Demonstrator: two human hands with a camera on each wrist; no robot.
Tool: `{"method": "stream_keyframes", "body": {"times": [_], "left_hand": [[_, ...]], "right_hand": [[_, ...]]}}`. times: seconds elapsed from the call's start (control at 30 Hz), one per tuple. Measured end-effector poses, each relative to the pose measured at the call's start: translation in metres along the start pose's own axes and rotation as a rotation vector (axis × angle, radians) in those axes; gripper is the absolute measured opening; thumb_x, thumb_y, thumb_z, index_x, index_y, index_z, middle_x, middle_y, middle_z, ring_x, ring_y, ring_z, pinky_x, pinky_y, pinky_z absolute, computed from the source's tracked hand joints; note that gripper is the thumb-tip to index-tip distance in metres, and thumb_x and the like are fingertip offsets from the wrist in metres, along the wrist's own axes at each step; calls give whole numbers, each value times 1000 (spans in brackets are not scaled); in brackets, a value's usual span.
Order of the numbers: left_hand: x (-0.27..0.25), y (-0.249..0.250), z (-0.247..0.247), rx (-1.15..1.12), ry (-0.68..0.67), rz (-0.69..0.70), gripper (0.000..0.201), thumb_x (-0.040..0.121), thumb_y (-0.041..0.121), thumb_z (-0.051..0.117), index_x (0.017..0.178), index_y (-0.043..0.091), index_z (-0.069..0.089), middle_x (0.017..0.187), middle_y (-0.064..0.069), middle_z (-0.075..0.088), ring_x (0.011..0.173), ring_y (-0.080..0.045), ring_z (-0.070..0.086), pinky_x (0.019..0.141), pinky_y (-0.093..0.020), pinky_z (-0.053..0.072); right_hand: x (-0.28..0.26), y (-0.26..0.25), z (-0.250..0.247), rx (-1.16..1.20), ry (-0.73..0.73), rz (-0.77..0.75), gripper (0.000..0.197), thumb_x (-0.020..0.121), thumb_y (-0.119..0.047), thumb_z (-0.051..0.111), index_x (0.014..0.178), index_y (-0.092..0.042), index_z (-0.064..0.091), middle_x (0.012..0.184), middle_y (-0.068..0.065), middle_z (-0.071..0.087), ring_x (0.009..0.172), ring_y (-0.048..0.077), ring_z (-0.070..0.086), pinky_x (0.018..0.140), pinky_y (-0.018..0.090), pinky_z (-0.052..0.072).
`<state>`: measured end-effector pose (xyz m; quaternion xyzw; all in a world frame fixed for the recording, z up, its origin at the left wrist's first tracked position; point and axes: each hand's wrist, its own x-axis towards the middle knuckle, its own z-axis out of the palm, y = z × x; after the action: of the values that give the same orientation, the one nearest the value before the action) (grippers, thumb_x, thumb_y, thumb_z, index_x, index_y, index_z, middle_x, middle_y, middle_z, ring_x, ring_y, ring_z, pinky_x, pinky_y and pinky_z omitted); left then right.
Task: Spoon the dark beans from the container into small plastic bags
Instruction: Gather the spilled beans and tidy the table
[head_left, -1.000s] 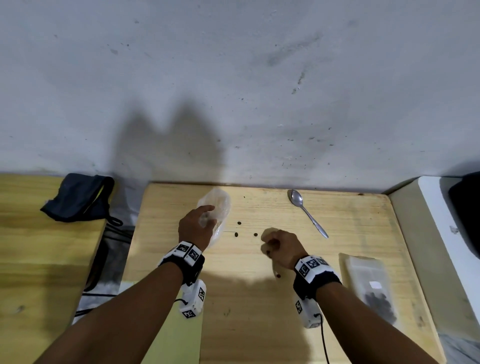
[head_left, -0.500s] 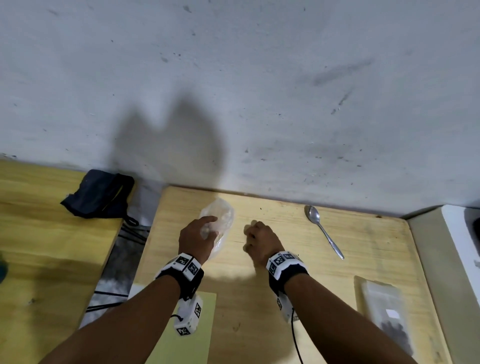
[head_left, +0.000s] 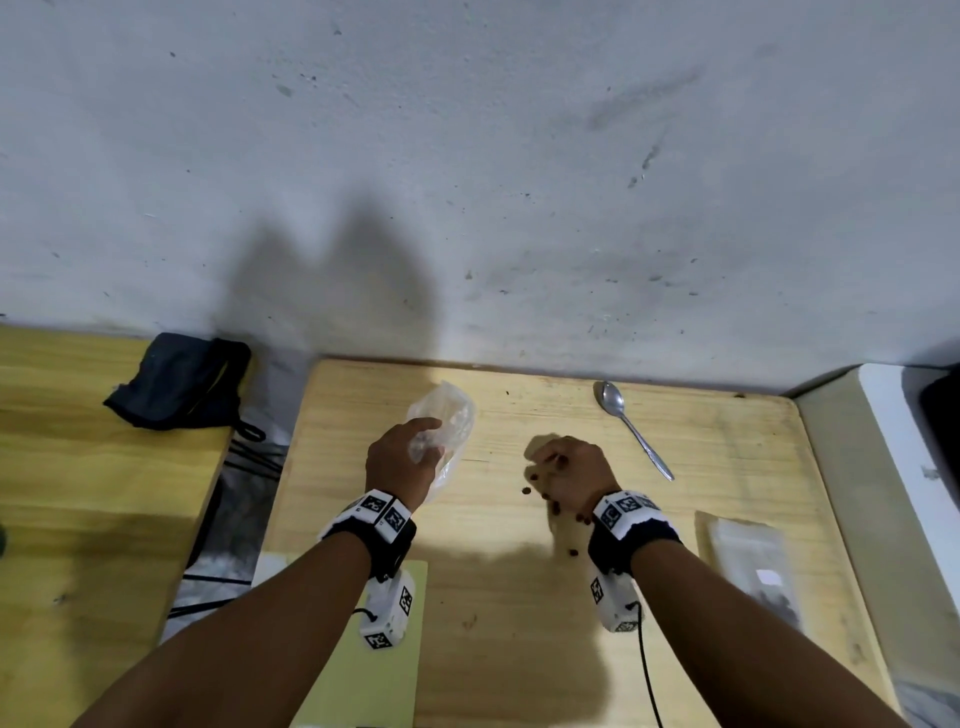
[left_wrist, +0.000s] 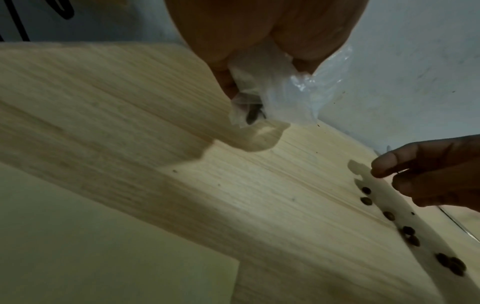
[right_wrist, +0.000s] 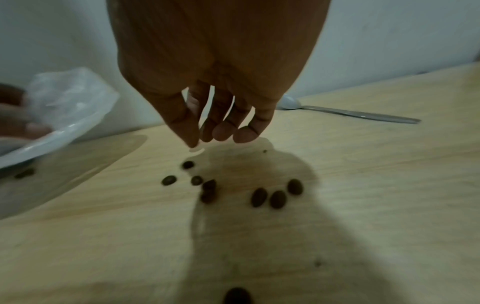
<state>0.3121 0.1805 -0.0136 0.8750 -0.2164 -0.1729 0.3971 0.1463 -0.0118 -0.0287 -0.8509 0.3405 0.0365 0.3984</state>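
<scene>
My left hand (head_left: 415, 449) grips a small clear plastic bag (head_left: 452, 415) by its side, just above the wooden table (head_left: 727, 467). A few dark beans (left_wrist: 253, 116) sit in the bag's lower corner. My right hand (right_wrist: 207, 137) hovers to the right of the bag with its fingers hanging down, loosely bent and holding nothing. Several loose dark beans (right_wrist: 259, 196) lie scattered on the wood beneath it. A metal spoon (head_left: 631, 431) lies untouched further right, near the wall. A flat clear container (head_left: 753, 571) with dark beans in it rests at the table's right side.
A dark pouch (head_left: 182, 379) lies on the neighbouring table at the left, across a gap with cables. A pale green sheet (head_left: 374, 654) covers the near edge under my left wrist. A grey wall backs the table. A white ledge (head_left: 893, 441) borders it on the right.
My right hand went from the loose beans over to the bag and has come back to the beans, its fingers now loose. My left hand still holds the bag.
</scene>
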Motion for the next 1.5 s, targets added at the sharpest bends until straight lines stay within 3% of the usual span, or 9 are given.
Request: {"method": "stream_keyframes", "body": {"times": [0.1, 0.23, 0.4, 0.6, 0.73, 1.07, 1.2, 1.3, 1.5], "left_hand": [[-3, 1, 5, 31, -10, 7, 29, 74, 16, 75, 100, 28, 71, 98, 2, 72, 91, -18, 66, 85, -23, 48], [-8, 6, 9, 44, -25, -15, 29, 76, 16, 74, 102, 29, 70, 100, 4, 72, 93, -16, 64, 83, -17, 41], [-13, 13, 16, 49, -24, 2, 29, 76, 15, 74, 102, 27, 71, 101, 4, 72, 95, -15, 64, 84, -14, 39], [-16, 21, 23, 64, -24, 17, 28, 77, 18, 74, 103, 28, 70, 102, 5, 72, 96, -15, 65, 85, -13, 37], [-20, 20, 28, 69, -38, 16, 28, 77, 17, 74, 103, 27, 70, 102, 3, 72, 97, -16, 65, 86, -15, 39], [-25, 25, 38, 103, -96, 24, 28, 78, 19, 73, 104, 28, 70, 103, 2, 72, 99, -18, 65, 87, -16, 39], [-24, 27, 36, 80, -95, 55, 28, 77, 17, 74, 103, 27, 71, 101, 1, 72, 98, -19, 65, 89, -20, 43], [-24, 27, 35, 85, -97, 75, 28, 76, 16, 74, 103, 25, 71, 101, 0, 73, 97, -20, 66, 91, -25, 46], [-27, 22, 31, 68, -114, 92, 27, 76, 14, 73, 101, 24, 71, 101, 1, 73, 96, -19, 66, 88, -21, 44]], "right_hand": [[3, 11, -2, 3, -8, -81, 31, 75, 12, 65, 103, 1, 71, 115, 12, 66, 107, 24, 64, 88, 8, 43], [-9, 5, 4, -141, -173, -161, 21, 78, -2, 67, 96, -6, 75, 110, 4, 65, 98, 24, 64, 86, 32, 52], [-33, 10, 4, -126, -269, -186, 15, 80, 1, 68, 91, -6, 77, 109, 3, 67, 100, 19, 64, 88, 19, 47], [-57, 46, -26, 31, 137, 210, 24, 86, -3, 60, 105, -11, 72, 106, 7, 69, 97, 23, 64, 81, 22, 47], [-73, 62, -26, -115, 135, 305, 26, 90, -12, 58, 112, -15, 71, 124, 9, 62, 116, 27, 59, 97, 27, 43], [-80, 28, 16, 47, 46, 52, 26, 73, -4, 71, 98, -9, 75, 109, 4, 72, 99, 17, 67, 88, 14, 43], [-80, 37, 10, -49, -30, -39, 58, 75, -12, 72, 131, -20, 59, 131, 6, 55, 115, 20, 53, 94, 35, 49], [-82, 37, 4, -268, -200, -55, 71, 81, -15, 67, 146, -25, 42, 147, 1, 37, 129, 22, 39, 96, 33, 46], [-75, 26, 13, -201, -132, -3, 49, 79, -9, 67, 127, -19, 63, 134, 2, 50, 117, 22, 57, 95, 23, 44]]}}
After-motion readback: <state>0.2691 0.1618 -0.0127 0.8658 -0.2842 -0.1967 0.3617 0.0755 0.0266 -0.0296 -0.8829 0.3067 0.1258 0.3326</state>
